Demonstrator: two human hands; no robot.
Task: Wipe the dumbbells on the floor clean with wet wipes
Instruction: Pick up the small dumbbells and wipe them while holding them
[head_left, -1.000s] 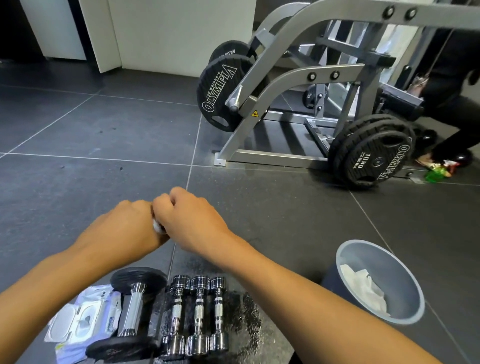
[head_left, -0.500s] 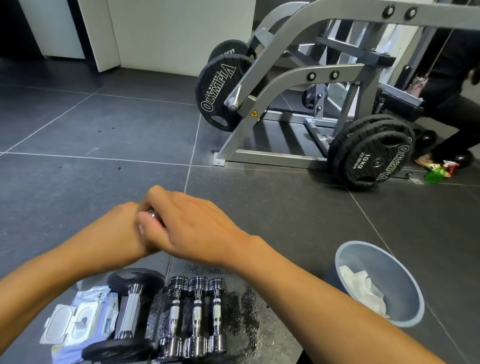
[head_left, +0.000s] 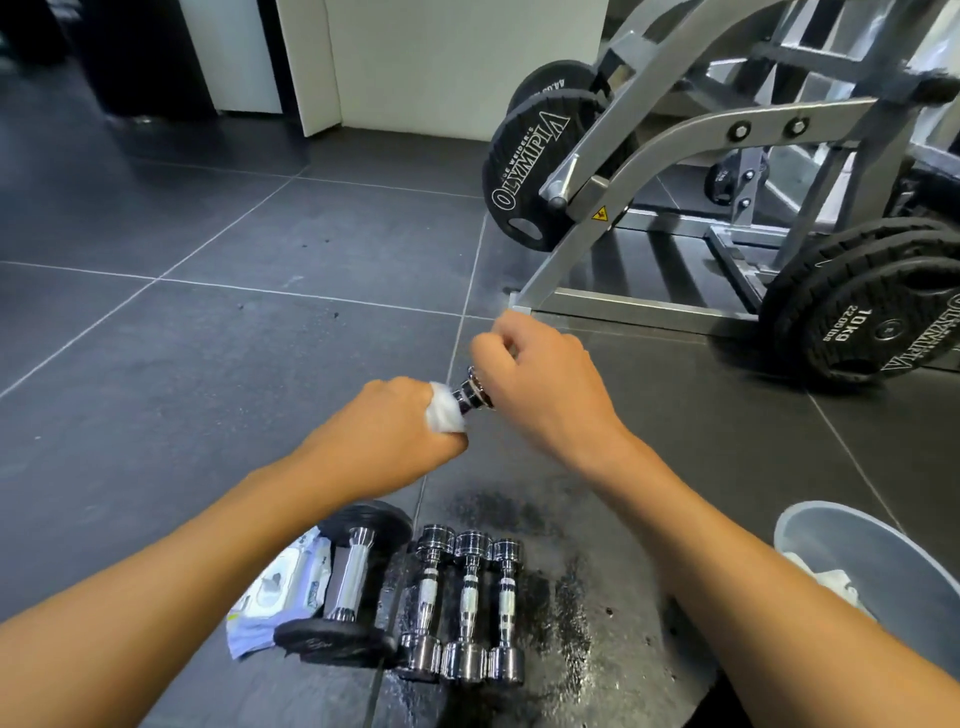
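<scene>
I hold a small chrome dumbbell (head_left: 470, 396) in the air above the floor. My right hand (head_left: 540, 387) grips its far end. My left hand (head_left: 387, 434) is closed on a white wet wipe (head_left: 444, 414) wrapped round the dumbbell's handle. Below, three small chrome dumbbells (head_left: 470, 605) lie side by side on a wet dark patch of floor. A larger dumbbell with black ends (head_left: 350, 587) lies to their left. A pack of wet wipes (head_left: 280, 587) lies beside it, partly under my left forearm.
A grey bin (head_left: 878, 566) holding used wipes stands at the lower right. A grey weight machine (head_left: 701, 156) with black plates (head_left: 535, 182) occupies the upper right. Dark floor tiles (head_left: 208, 364) spread to the left.
My hands have come apart: the right one moved right and away, the left slid back along the handle with the wipe, so the chrome dumbbell now shows between them. The view shifted left.
</scene>
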